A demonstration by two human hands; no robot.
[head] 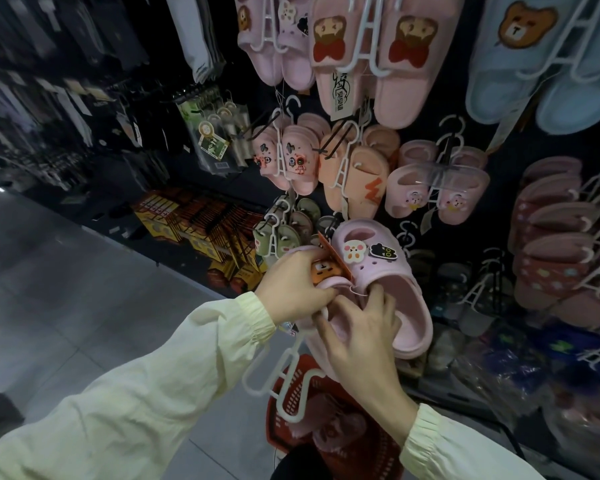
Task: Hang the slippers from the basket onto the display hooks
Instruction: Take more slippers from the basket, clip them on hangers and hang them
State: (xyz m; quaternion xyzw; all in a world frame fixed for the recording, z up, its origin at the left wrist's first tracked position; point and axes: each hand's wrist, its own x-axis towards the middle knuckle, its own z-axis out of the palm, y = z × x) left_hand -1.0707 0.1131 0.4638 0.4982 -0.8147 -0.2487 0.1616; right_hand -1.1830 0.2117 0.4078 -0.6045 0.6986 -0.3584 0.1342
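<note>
A pair of pink clog slippers (pixel 378 268) with cartoon charms and an orange tag is held up in front of the dark display wall. My left hand (pixel 293 289) grips the left slipper of the pair over its toe. My right hand (pixel 361 327) curls its fingers round the inner edge of the right slipper, from below. A white plastic hanger (pixel 284 372) dangles under the pair. Beneath my hands stands the red basket (pixel 291 403) with more pink slippers inside. A black display hook (pixel 333 223) pokes out just above the pair.
The wall holds many hung pairs: pink ones (pixel 291 157), orange ones (pixel 357 174), pale blue bear ones (pixel 541 60) and dark pink ones (pixel 555 244). Packaged goods (pixel 219 143) hang to the left. Grey tiled floor (pixel 84 289) lies at the left.
</note>
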